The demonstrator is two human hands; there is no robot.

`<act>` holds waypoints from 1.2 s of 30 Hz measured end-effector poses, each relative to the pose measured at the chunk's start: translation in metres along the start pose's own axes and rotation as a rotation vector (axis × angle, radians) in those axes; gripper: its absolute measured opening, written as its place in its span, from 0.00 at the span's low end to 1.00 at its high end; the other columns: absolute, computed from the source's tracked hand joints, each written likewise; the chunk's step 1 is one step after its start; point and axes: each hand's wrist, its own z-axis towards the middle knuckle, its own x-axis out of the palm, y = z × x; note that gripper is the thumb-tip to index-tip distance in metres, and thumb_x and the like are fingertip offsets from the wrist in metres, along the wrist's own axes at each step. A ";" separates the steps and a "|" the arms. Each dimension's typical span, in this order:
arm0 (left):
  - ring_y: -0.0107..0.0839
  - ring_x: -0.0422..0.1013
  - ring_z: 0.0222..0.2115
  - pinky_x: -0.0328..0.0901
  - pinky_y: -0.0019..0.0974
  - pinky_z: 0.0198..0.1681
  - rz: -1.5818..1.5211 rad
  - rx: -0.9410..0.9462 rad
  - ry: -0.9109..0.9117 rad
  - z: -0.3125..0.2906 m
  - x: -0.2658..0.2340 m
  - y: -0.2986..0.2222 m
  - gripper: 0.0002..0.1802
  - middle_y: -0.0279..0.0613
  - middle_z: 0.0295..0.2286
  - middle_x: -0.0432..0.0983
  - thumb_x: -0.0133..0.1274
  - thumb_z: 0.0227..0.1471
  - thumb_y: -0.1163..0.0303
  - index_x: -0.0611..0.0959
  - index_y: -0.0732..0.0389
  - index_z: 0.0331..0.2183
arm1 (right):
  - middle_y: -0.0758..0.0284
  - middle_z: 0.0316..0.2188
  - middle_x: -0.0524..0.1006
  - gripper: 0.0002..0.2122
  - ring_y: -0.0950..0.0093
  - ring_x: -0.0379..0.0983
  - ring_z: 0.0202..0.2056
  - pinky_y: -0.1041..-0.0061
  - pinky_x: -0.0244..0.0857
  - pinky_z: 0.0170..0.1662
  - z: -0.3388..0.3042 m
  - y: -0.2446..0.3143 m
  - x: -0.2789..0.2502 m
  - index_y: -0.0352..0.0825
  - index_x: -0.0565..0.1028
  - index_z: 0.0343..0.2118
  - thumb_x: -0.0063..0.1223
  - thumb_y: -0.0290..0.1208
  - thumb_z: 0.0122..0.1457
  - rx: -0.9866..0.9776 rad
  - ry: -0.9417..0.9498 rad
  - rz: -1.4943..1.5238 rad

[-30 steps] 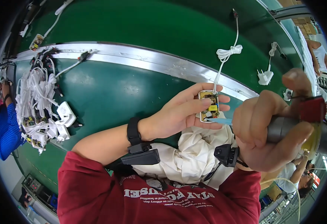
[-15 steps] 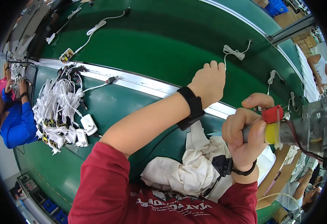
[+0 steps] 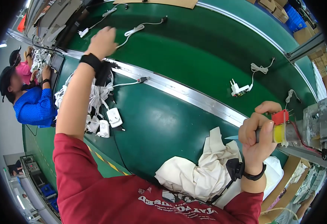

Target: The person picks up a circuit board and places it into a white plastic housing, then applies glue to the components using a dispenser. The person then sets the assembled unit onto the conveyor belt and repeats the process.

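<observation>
A white cable (image 3: pixel 134 30) lies on the green tabletop (image 3: pixel 193 56) beyond the metal rail (image 3: pixel 187 93), running to the left hand (image 3: pixel 103 42), whose grip I cannot tell. The right hand (image 3: pixel 258 132) curls around a gray, blue-tipped tool (image 3: pixel 279 133).

left arm (image 3: pixel 73 100) outstretched, left hand (image 3: pixel 102 42) back uppermost; right hand (image 3: pixel 258 128) curled.

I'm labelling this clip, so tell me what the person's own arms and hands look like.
Both arms have short, dark red sleeves. The left hand and right hand are without gloves. A wide black wristband circles the left wrist; the right wrist has a narrower black strap with a chunky black device and a dark cable.
</observation>
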 end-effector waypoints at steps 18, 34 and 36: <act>0.32 0.71 0.42 0.71 0.33 0.37 -2.452 -0.407 0.479 -0.028 -0.052 -0.226 0.13 0.47 0.42 0.73 0.44 0.57 0.68 0.68 0.62 0.44 | 0.76 0.09 0.54 0.17 0.87 0.46 0.09 0.85 0.40 0.12 0.010 -0.005 0.010 0.32 0.58 0.40 0.40 0.44 0.63 -0.030 -0.005 -0.068; 0.31 0.67 0.49 0.72 0.36 0.43 -2.607 -0.022 1.122 -0.133 -0.045 -0.312 0.24 0.45 0.49 0.65 0.43 0.56 0.79 0.61 0.60 0.54 | 0.77 0.09 0.55 0.15 0.87 0.46 0.09 0.85 0.41 0.13 0.022 -0.018 0.004 0.37 0.57 0.34 0.39 0.45 0.63 0.005 0.054 -0.081; 0.31 0.67 0.49 0.72 0.35 0.43 -2.607 0.010 1.099 -0.134 -0.046 -0.311 0.23 0.45 0.50 0.64 0.43 0.56 0.79 0.60 0.60 0.54 | 0.77 0.09 0.55 0.14 0.87 0.46 0.09 0.85 0.40 0.12 0.023 -0.021 0.004 0.38 0.57 0.34 0.38 0.45 0.63 -0.015 0.083 -0.076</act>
